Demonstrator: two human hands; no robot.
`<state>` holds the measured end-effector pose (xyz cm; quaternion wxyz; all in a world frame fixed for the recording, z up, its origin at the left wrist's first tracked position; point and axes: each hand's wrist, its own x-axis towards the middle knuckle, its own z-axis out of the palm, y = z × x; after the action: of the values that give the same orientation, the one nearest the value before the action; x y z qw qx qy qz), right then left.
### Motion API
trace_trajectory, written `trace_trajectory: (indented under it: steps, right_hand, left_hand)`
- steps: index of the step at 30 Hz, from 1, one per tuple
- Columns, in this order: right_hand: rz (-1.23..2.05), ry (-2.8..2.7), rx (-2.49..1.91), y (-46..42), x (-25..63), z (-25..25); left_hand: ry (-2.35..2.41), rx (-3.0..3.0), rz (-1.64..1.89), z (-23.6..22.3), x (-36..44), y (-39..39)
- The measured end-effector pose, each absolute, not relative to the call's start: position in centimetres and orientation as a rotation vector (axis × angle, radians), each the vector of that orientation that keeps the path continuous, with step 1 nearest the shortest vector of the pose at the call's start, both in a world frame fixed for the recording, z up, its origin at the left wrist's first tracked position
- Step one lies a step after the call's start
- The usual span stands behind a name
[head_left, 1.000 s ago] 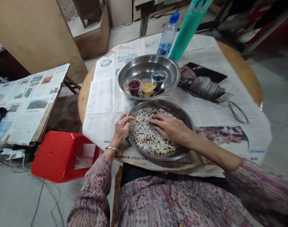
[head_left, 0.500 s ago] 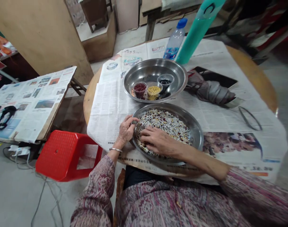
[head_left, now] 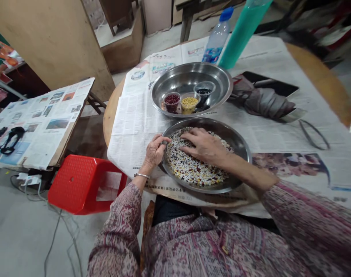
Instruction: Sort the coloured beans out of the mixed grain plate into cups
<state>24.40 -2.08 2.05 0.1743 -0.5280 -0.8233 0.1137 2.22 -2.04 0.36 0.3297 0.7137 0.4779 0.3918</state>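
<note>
My left hand [head_left: 155,151] is closed on the left rim of the near steel basin [head_left: 241,154], thumb and fingers pinching the edge. White, yellow, dark red and black grains and beans [head_left: 192,169] are mixed in that basin. Over them is my right hand [head_left: 204,145], its fingers spread and the tips touching the mix. Just behind stands a second steel basin [head_left: 189,73]. It holds three clear plastic cups: one of red beans [head_left: 172,100], one of yellow grains [head_left: 189,103] and one of black beans [head_left: 204,92].
Behind the basins stand a blue-capped water bottle [head_left: 217,38] and a tall teal bottle [head_left: 243,36]. A folded grey umbrella [head_left: 264,102] lies to the right on the newspaper [head_left: 126,127]. A red plastic stool [head_left: 77,184] and a newspaper-covered side table [head_left: 42,123] are at left.
My right hand has moved away from me across the grains, and its fingers have spread. My left hand keeps its hold on the rim. The view has shifted slightly.
</note>
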Motion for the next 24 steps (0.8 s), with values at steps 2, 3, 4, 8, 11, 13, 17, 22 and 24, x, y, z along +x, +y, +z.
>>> trace_trajectory:
  steps: [2, 3, 4, 8, 11, 13, 17, 22, 24]
  right_hand:
    - [0.489, -2.425, -1.365, -2.3, 24.0, 2.3]
    - [0.564, -2.46, -1.299, -2.6, 24.1, 2.5]
    - [0.622, -2.491, -1.24, -3.1, 24.5, 2.7]
    - [0.712, -2.557, -1.073, -6.6, 26.5, 3.5]
    - [0.732, -2.59, -0.959, -9.3, 27.1, 3.3]
    - [0.729, -2.639, -0.899, -10.1, 27.0, 2.7]
    - [0.485, -2.641, -1.084, -8.5, 27.4, 1.6]
    - [0.217, -2.438, -1.348, -4.6, 27.8, 1.6]
    - [0.213, -2.414, -1.328, -3.9, 26.8, 1.8]
  left_hand:
    - [1.268, 1.867, 1.018, 0.3, 2.2, -2.0]
    - [1.275, 1.867, 1.017, 0.3, 2.2, -2.0]
    - [1.278, 1.868, 1.017, 0.3, 2.2, -2.0]
    - [1.273, 1.879, 1.019, 0.4, 2.3, -2.0]
    - [1.28, 1.893, 1.015, 0.5, 2.3, -2.0]
    - [1.278, 1.899, 1.018, 0.5, 2.3, -2.0]
    - [1.275, 1.899, 1.021, 0.5, 2.3, -2.0]
    - [1.281, 1.886, 1.023, 0.4, 2.3, -2.0]
    - [1.273, 1.887, 1.029, 0.3, 2.3, -2.0]
